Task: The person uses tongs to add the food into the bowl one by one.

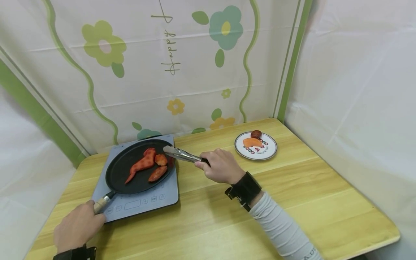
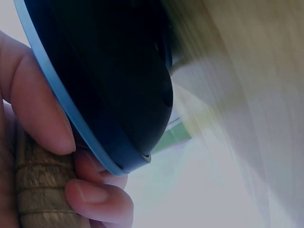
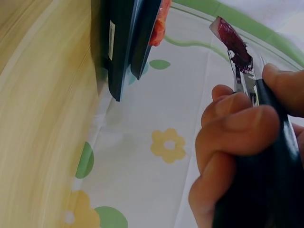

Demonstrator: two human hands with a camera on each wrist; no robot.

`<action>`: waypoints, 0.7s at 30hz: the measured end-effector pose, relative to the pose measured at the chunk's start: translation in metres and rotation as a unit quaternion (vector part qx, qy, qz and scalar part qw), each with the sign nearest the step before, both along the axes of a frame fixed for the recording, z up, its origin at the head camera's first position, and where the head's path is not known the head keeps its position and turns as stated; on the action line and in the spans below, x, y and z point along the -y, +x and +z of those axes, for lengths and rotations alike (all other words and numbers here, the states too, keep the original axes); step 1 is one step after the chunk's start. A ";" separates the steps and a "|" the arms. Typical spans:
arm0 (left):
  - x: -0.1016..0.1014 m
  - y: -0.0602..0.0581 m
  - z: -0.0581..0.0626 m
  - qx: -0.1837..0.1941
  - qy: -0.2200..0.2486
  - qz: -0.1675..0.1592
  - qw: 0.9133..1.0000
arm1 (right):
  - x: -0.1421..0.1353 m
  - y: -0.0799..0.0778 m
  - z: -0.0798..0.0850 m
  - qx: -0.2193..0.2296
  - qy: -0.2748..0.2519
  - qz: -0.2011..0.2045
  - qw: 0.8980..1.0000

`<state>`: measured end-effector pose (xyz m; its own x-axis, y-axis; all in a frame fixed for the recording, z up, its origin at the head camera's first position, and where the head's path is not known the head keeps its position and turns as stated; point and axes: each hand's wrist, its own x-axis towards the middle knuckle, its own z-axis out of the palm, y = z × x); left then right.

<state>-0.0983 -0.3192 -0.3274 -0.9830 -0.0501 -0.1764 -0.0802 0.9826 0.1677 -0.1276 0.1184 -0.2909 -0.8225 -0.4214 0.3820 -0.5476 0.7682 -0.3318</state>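
Black pan (image 1: 118, 168): on the hotplate (image 1: 171, 189), three food pieces (image 1: 144, 162) inside
Left hand (image 1: 78, 225): curled round the wooden handle (image 1: 101, 203)
Right hand (image 1: 222, 166): gripping tongs (image 1: 185, 155) — dark red piece (image 3: 232, 42) at the tips
Plate (image 1: 271, 144): on the worktop (image 1: 308, 202) — back right

Pan (image 1: 121, 169): supported on the cooktop (image 1: 172, 189); three food pieces (image 1: 144, 163) are contained.
Left hand (image 1: 79, 224): the pan's wooden handle (image 1: 101, 204) is gripped.
Right hand (image 1: 222, 167): black-handled tongs (image 1: 186, 155) are held; the tips are positioned over the pan's right edge.
Plate (image 1: 239, 145): two food pieces (image 1: 251, 142) are borne, right of the cooktop on the table (image 1: 325, 195).
Backdrop (image 1: 201, 72): flower-printed fabric is hung behind the table.
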 end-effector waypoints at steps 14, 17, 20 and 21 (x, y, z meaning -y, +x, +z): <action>0.000 0.001 0.001 0.006 0.001 0.000 1.000 | 0.017 0.000 -0.003 -0.039 -0.037 -0.042 0.998; 0.000 0.002 0.001 0.005 0.000 0.001 1.000 | 0.020 0.000 -0.004 -0.042 -0.041 -0.041 0.997; -0.001 0.001 0.002 0.002 -0.001 -0.002 1.000 | 0.023 0.000 -0.005 -0.045 -0.044 -0.040 0.997; -0.001 0.001 0.002 0.001 -0.001 -0.003 1.000 | 0.024 0.000 -0.005 -0.047 -0.044 -0.040 0.997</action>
<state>-0.0976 -0.3183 -0.3253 -0.9831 -0.0447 -0.1776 -0.0748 0.9832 0.1663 -0.1279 0.0949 -0.2956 -0.8108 -0.3172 0.4920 -0.5177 0.7808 -0.3498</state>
